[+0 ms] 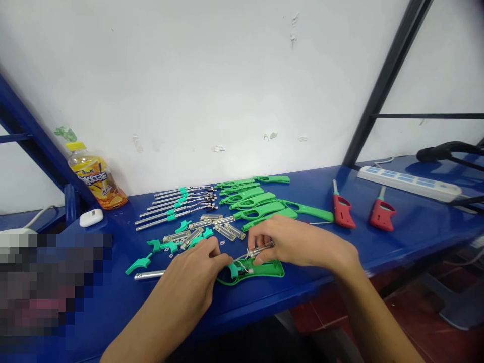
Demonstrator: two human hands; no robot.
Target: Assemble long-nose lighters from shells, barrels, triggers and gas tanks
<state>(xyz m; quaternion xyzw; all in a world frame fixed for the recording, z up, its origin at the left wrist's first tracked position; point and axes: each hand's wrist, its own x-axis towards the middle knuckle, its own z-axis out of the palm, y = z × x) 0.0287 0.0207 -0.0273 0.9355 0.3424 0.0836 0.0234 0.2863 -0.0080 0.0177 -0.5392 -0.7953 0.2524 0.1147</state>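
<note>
My right hand is closed on a small clear lighter fuel tank, tilted just over an open green lighter casing half. My left hand is closed on the casing's left end, thumb and finger beside a teal trigger set in it. White wire shows near the trigger. A metal tube runs out to the left from beneath my left hand, which hides its other end. Loose clear fuel tanks and teal triggers lie just beyond my hands.
Several metal tubes with wires and green casing halves line the back of the blue table. Two red lighters and a power strip lie right. A tea bottle and white earphone case stand left.
</note>
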